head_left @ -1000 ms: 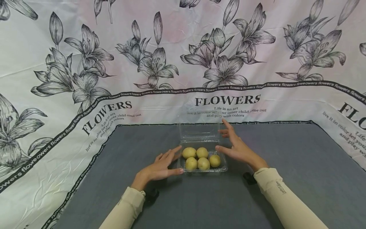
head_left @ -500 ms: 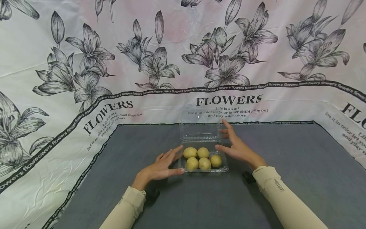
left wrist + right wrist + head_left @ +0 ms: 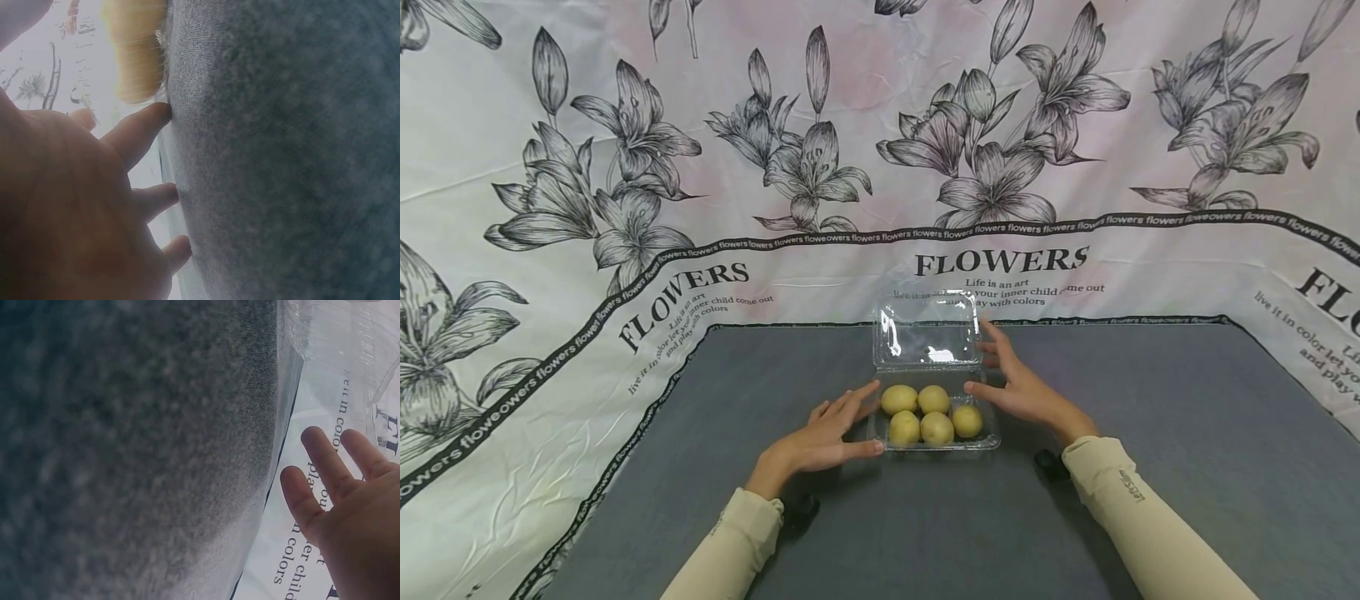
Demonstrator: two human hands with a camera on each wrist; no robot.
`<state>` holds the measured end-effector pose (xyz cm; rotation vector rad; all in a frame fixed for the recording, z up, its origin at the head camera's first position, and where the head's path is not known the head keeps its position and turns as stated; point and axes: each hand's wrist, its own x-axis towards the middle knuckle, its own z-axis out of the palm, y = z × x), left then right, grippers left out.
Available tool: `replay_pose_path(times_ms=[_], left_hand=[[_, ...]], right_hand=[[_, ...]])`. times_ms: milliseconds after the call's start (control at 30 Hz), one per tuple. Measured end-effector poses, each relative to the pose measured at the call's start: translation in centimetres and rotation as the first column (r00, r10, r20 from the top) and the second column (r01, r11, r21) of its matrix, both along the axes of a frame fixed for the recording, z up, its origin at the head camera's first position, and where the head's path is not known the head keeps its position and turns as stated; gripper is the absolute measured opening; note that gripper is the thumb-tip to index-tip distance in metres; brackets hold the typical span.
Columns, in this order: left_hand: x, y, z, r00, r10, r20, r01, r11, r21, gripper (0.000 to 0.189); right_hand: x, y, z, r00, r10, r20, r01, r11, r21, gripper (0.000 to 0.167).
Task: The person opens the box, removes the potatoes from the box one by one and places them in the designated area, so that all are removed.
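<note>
In the head view a clear plastic clamshell box (image 3: 973,444) stands on the grey table with its lid (image 3: 925,329) raised upright at the back. Several round yellow fruits (image 3: 899,400), like lemons, lie in its base. My left hand (image 3: 820,433) rests at the box's left side, fingers straight and spread, thumb at the front left corner. Beside the right side is my right hand (image 3: 1030,387); its thumb is at the right rim and its spread fingers are by the lid's right edge. The left wrist view shows blurred yellow fruit (image 3: 140,69) beyond the left fingers.
A white cloth (image 3: 820,275) printed with flowers and lettering hangs behind and beside the table. The grey tabletop (image 3: 925,533) spreads around the box. Dark objects show under both wrists, one near the right cuff (image 3: 1051,465).
The raised lid has tipped slightly forward and now shows bright glare. My right fingertips have dipped a little with it. The left hand and the fruits stay in place.
</note>
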<state>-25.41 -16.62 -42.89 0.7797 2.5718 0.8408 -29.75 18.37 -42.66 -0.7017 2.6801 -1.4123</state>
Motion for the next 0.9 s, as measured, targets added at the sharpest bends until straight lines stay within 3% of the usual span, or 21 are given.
replay_pose_path(times_ms=[500,900], left_hand=[[0.1,0.0,0.1,1.0,0.008,0.019,-0.008,1.0,0.002,0.094],[0.0,0.0,0.0,1.0,0.005,0.017,-0.005,1.0,0.001,0.095]], right_hand=[[1.1,0.8,0.0,0.996,-0.047,-0.069,0.058,0.985,0.161,0.093],[2.4,0.9,0.0,0.982,0.024,-0.187,0.008,0.986,0.166,0.071]])
